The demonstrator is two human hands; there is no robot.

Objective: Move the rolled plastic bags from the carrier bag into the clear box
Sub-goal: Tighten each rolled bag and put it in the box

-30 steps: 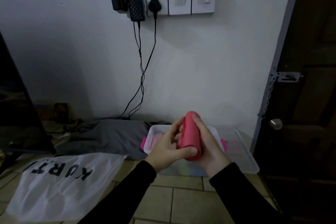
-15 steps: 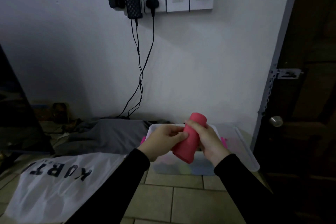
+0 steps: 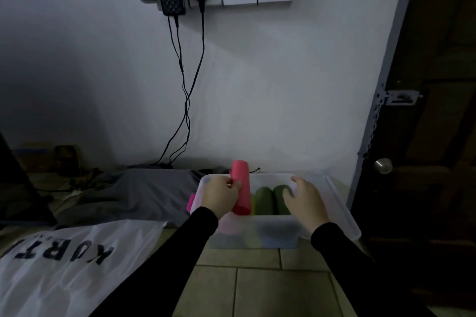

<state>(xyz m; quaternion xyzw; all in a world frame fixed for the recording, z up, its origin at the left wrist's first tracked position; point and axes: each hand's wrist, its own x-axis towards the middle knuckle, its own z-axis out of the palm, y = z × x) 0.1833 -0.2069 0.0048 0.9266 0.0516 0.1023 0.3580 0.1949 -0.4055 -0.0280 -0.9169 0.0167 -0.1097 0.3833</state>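
Observation:
A clear plastic box (image 3: 273,224) with pink clips sits on the tiled floor by the wall. My left hand (image 3: 221,195) grips a pink roll of plastic bags (image 3: 242,188), held almost upright over the box's left side. Two green rolls (image 3: 265,199) lie side by side inside the box. My right hand (image 3: 305,199) hovers over the box's right side with loosely curled fingers, touching or just above the right green roll (image 3: 279,194); it holds nothing. The white carrier bag (image 3: 64,265) with black lettering lies flat on the floor at the lower left.
The box lid (image 3: 342,211) lies under or beside the box on the right. A grey cloth (image 3: 134,193) is heaped against the wall to the left. Cables (image 3: 185,100) hang from wall sockets above. A dark door (image 3: 425,136) stands at the right.
My right hand has let go of the pink roll and moved right over the green rolls. The left hand alone now holds the roll, lower over the box. The camera has tilted down.

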